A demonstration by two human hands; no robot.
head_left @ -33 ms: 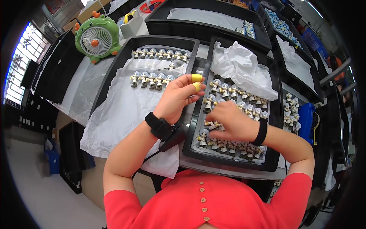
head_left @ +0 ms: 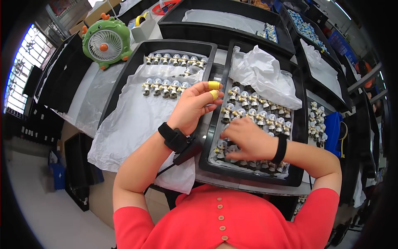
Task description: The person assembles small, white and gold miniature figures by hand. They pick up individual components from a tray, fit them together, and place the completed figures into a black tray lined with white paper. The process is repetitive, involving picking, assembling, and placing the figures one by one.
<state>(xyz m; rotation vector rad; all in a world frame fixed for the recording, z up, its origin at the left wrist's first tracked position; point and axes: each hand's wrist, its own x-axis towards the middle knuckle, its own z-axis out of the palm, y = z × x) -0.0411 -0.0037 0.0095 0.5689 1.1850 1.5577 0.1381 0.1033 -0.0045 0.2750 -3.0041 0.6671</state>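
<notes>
My left hand (head_left: pixel 198 98) is raised over the divide between two black trays. Its thumb and a finger wear yellow fingertip wraps (head_left: pixel 214 86) and come together; anything pinched there I cannot make out. My right hand (head_left: pixel 251 140), slightly blurred, hovers low over the right tray (head_left: pixel 212 128), thumb and fingers apart. Beneath and around it stand rows of small figurines (head_left: pixel 261 117) with pale heads, white-and-gold bodies and dark bases. A figurine (head_left: pixel 220 147) shows just beside its fingers. In the left tray (head_left: pixel 120 85), more figurines (head_left: pixel 166 88) lie in rows on white paper.
Crumpled white paper (head_left: pixel 259 72) covers the right tray's far part. A green animal-shaped fan (head_left: pixel 105 43) stands at the far left. Further black trays (head_left: pixel 232 33) line the back and right. Loose figurines (head_left: pixel 316 122) and a blue bin (head_left: pixel 333 135) sit to the right.
My right hand has moved a little toward me over the right tray, uncovering figurines in the row behind it. The left hand stays where it was.
</notes>
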